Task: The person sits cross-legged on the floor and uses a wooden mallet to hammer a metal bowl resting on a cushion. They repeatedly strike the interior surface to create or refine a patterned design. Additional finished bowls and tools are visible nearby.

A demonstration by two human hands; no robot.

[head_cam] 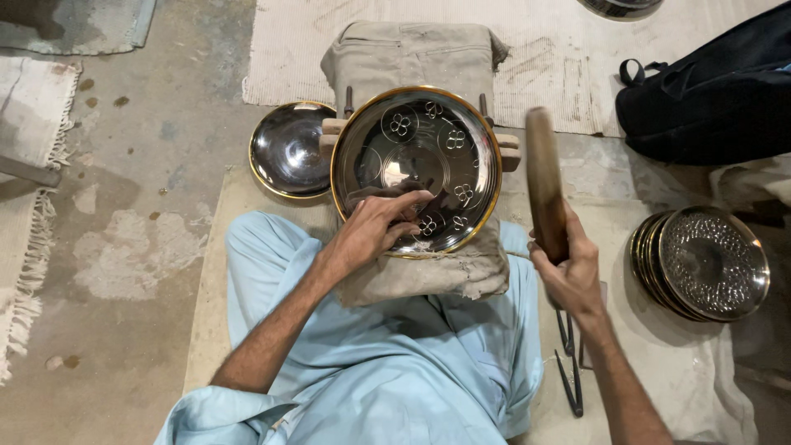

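Observation:
A round shiny metal plate (428, 140) with a brass-coloured rim and engraved flower circles lies tilted on a wooden rest in front of me. My left hand (372, 231) presses on its near edge, fingers bunched as if pinching a small tool that I cannot make out. My right hand (568, 268) grips a wooden mallet (545, 181), raised upright to the right of the plate and slightly blurred. A folded grey cloth (428, 276) pads my lap under the plate.
A plain shiny bowl-like plate (288, 148) lies to the left of the rest. A stack of hammered metal plates (704, 264) sits at right. Black metal tools (570, 363) lie by my right knee. A black bag (709, 91) is at upper right, mats around.

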